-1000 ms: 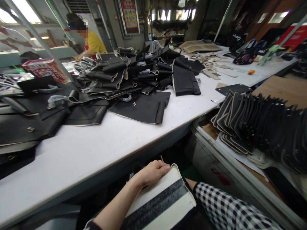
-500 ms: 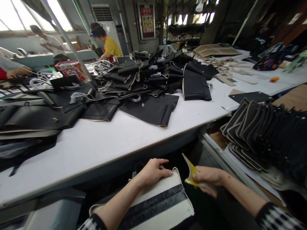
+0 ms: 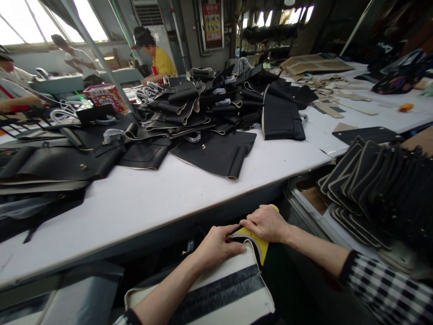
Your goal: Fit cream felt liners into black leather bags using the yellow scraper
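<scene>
Below the table edge, a cream bag piece (image 3: 237, 275) with a dark stripe across it lies in front of me, its far corner rounded. My left hand (image 3: 219, 243) grips its upper edge, thumb on the cream side and index finger stretched along the top. My right hand (image 3: 267, 224) is closed around a flat yellow tool (image 3: 263, 250) with a concave curved edge. That curve sits around the rounded corner of the bag piece; whether it presses on it I cannot tell. The two hands nearly meet at the fingertips.
A white table (image 3: 162, 194) runs across, with a heap of black leather bag pieces (image 3: 189, 104) on it. At right, a rack holds many dark flat panels (image 3: 372, 180). A grey plastic-like sheet (image 3: 84, 289) lies lower left. Several people work beyond, one in a yellow top (image 3: 164, 62).
My right hand has moved left and up, bringing the yellow tool from beside the bag piece onto its rounded corner. My left hand keeps its grip. The view has shifted slightly.
</scene>
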Demonstrator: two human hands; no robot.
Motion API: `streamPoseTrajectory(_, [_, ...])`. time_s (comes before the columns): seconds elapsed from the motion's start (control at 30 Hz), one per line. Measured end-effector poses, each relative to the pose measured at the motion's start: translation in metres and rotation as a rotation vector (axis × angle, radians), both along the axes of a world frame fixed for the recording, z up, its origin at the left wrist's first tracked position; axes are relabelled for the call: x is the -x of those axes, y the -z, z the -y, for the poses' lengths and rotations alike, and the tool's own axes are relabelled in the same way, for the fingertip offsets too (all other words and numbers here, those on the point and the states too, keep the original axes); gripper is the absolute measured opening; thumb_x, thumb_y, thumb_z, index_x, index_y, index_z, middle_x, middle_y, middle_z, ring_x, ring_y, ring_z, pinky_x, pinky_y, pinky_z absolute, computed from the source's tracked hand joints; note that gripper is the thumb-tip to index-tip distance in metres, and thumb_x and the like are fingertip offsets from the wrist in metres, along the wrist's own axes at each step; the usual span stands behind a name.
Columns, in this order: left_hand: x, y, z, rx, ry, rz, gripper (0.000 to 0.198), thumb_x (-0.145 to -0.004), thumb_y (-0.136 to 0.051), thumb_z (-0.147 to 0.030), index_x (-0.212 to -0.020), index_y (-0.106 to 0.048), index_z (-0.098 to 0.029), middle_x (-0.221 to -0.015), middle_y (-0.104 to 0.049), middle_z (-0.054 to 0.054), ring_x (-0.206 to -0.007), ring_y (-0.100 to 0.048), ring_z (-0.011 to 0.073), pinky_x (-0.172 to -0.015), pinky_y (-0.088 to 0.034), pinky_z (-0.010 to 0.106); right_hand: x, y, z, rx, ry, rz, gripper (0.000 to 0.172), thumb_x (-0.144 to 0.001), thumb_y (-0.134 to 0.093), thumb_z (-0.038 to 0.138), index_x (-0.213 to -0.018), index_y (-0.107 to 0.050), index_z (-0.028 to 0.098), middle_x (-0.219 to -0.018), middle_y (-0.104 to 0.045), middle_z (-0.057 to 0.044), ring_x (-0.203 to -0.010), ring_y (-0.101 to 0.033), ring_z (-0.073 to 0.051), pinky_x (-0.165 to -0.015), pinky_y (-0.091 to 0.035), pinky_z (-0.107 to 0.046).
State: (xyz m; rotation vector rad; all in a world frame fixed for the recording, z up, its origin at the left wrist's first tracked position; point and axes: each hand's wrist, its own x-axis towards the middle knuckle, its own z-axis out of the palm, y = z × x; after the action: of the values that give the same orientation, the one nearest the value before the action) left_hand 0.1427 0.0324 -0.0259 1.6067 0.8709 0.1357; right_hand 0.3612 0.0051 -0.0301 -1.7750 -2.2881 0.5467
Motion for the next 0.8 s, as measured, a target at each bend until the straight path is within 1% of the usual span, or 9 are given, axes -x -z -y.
streamPoseTrajectory(0.07, [0.0,-0.004,0.001,-0.024,0.033,0.028,0.041,-0.076,-0.068,-0.039,-0.114,-0.071,-0.022,-0.079,-0.065,-0.003,-0.069,-0.052,0.015,-0.063,-0.038,0.023,0.004,-0.002,-0.004,-0.023,-0.073,0.047,0.055,-0.096,-0.038,0.05,-0.066,-0.07,0.018,-0.071,-0.072,-0.011,-0.068,-0.063,-0.022,-0.071,-0.031,-0.034])
streamPoseTrajectory(0.13, [-0.001,-0.007,0.001,-0.041,0.047,0.006,0.033,-0.078,-0.065,-0.038,-0.102,-0.075,-0.019,-0.073,-0.06,-0.003,-0.066,-0.046,0.0133,-0.06,-0.035,0.022,0.005,-0.004,-0.007,-0.037,-0.123,0.089,0.056,-0.097,-0.037,0.05,-0.066,-0.071,0.018,-0.07,-0.072,-0.011,-0.066,-0.063,-0.022,-0.069,-0.03,-0.034])
streamPoseTrajectory(0.23, [0.0,-0.008,0.0,-0.059,0.072,-0.023,0.031,-0.08,-0.063,-0.039,-0.096,-0.075,-0.016,-0.065,-0.048,-0.004,-0.062,-0.036,0.0111,-0.054,-0.027,0.022,0.005,-0.005,-0.007,-0.05,-0.162,0.146,0.058,-0.098,-0.035,0.049,-0.067,-0.071,0.017,-0.07,-0.073,-0.011,-0.066,-0.064,-0.022,-0.067,-0.031,-0.034])
streamPoseTrajectory(0.33, [0.0,-0.005,-0.001,-0.099,0.1,-0.023,0.029,-0.082,-0.06,-0.039,-0.093,-0.075,-0.016,-0.063,-0.041,-0.004,-0.06,-0.032,0.0103,-0.052,-0.023,0.023,0.006,-0.005,-0.006,-0.053,-0.17,0.195,0.06,-0.099,-0.032,0.049,-0.069,-0.073,0.018,-0.071,-0.073,-0.011,-0.067,-0.066,-0.023,-0.066,-0.031,-0.033])
streamPoseTrajectory(0.43, [0.0,-0.003,-0.001,-0.16,0.132,-0.057,0.03,-0.085,-0.057,-0.04,-0.09,-0.074,-0.016,-0.062,-0.04,-0.005,-0.058,-0.032,0.0099,-0.051,-0.021,0.024,0.01,-0.004,-0.002,-0.05,-0.163,0.24,0.062,-0.101,-0.028,0.047,-0.072,-0.074,0.018,-0.073,-0.074,-0.011,-0.067,-0.067,-0.024,-0.064,-0.032,-0.033])
streamPoseTrajectory(0.5, [0.0,-0.001,-0.001,-0.207,0.156,-0.085,0.03,-0.085,-0.056,-0.041,-0.084,-0.072,-0.015,-0.06,-0.04,-0.005,-0.057,-0.033,0.0095,-0.051,-0.021,0.025,0.012,-0.003,0.001,-0.047,-0.154,0.265,0.064,-0.102,-0.026,0.045,-0.073,-0.075,0.017,-0.074,-0.074,-0.012,-0.067,-0.068,-0.024,-0.063,-0.032,-0.032])
streamPoseTrajectory(0.63, [-0.002,0.0,0.001,-0.279,0.178,-0.094,0.03,-0.088,-0.054,-0.039,-0.072,-0.064,-0.016,-0.057,-0.04,-0.005,-0.053,-0.033,0.0083,-0.05,-0.021,0.024,0.016,-0.002,0.006,-0.035,-0.134,0.292,0.064,-0.102,-0.024,0.044,-0.074,-0.076,0.018,-0.074,-0.074,-0.013,-0.066,-0.068,-0.024,-0.062,-0.033,-0.032])
streamPoseTrajectory(0.8, [-0.003,0.001,0.004,-0.388,0.208,-0.11,0.032,-0.092,-0.051,-0.04,-0.071,-0.06,-0.017,-0.056,-0.043,-0.005,-0.051,-0.037,0.0083,-0.051,-0.023,0.024,0.017,0.001,0.012,-0.007,-0.095,0.297,0.061,-0.101,-0.026,0.043,-0.076,-0.077,0.019,-0.073,-0.074,-0.014,-0.066,-0.068,-0.026,-0.061,-0.035,-0.033])
